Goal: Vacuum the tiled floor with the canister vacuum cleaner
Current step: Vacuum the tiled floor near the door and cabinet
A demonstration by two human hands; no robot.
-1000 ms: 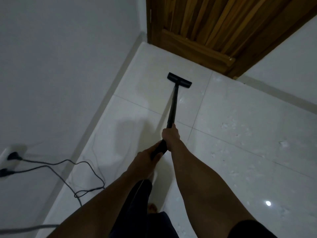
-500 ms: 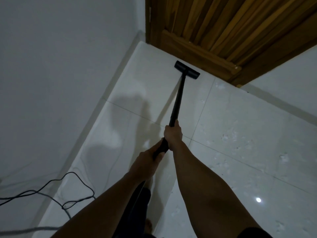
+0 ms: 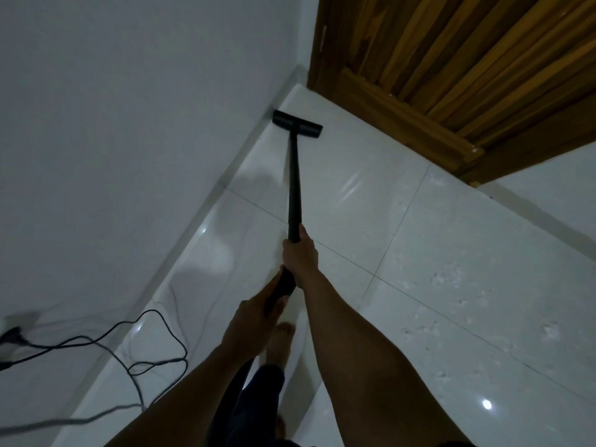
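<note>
- While both hands grip the black vacuum wand (image 3: 294,185), its flat floor nozzle (image 3: 297,123) sits on the white tiled floor (image 3: 451,253), in the corner near the wooden door (image 3: 451,69).
- One end of the nozzle touches or nearly touches the skirting along the white wall (image 3: 129,124); I cannot tell which.
- Further up the wand, the right hand (image 3: 300,257) is wrapped tightly around it.
- Lower down, the left hand (image 3: 250,321) is closed around the ribbed handle end, just behind the right hand.
- A bare foot (image 3: 281,345) stands on the tile beneath the hands, with dark trousers (image 3: 254,408) visible below it.
- A black cable (image 3: 154,356) loops across the floor by the wall, running from a plug (image 3: 13,337) at the left edge.
- No container or canister body is visible.
</note>
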